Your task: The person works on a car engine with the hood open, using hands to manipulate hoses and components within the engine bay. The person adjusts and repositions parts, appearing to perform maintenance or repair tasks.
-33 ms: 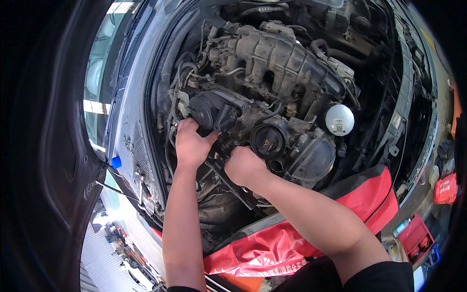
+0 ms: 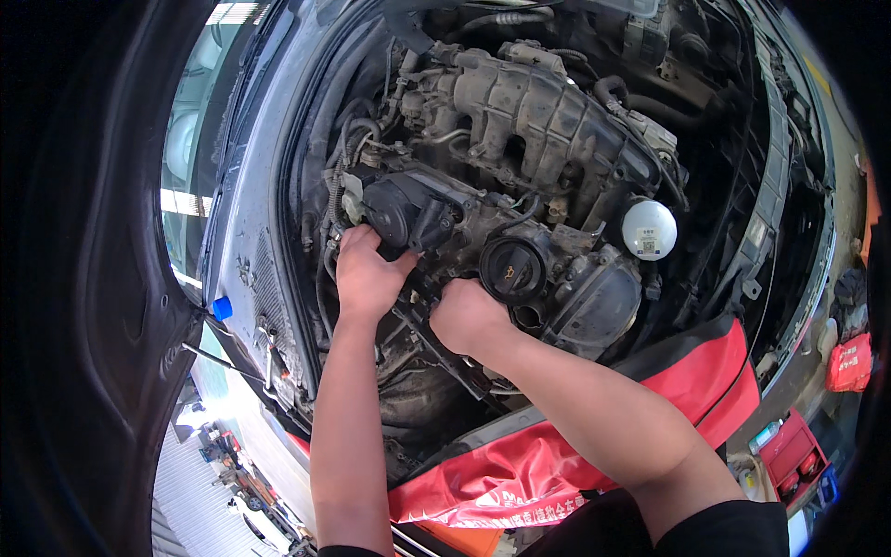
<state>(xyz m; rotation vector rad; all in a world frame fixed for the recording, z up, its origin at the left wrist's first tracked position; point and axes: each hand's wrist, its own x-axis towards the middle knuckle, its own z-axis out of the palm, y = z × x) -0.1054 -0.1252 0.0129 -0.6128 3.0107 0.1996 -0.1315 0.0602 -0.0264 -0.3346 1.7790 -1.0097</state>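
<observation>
My left hand (image 2: pixel 371 277) is at the lower edge of a black round plastic housing (image 2: pixel 394 206) on the engine. Its fingers and thumb curl about that edge, their tips partly hidden. Close by on the right, my right hand (image 2: pixel 469 317) is closed in a fist, knuckles up. Whatever it grips lies hidden under the fingers. A dark rail-like part (image 2: pixel 444 351) runs just below the fist. Beside the knuckles sits the black oil filler cap (image 2: pixel 512 269), seated on the engine.
The ribbed intake manifold (image 2: pixel 534 111) spans the far side. A white round reservoir cap (image 2: pixel 650 230) stands at right. A red fender cover (image 2: pixel 501 483) drapes the near edge. A blue cap (image 2: pixel 222 309) and a ratchet-like tool (image 2: pixel 273 360) lie at left. The raised hood (image 2: pixel 83 278) borders the left.
</observation>
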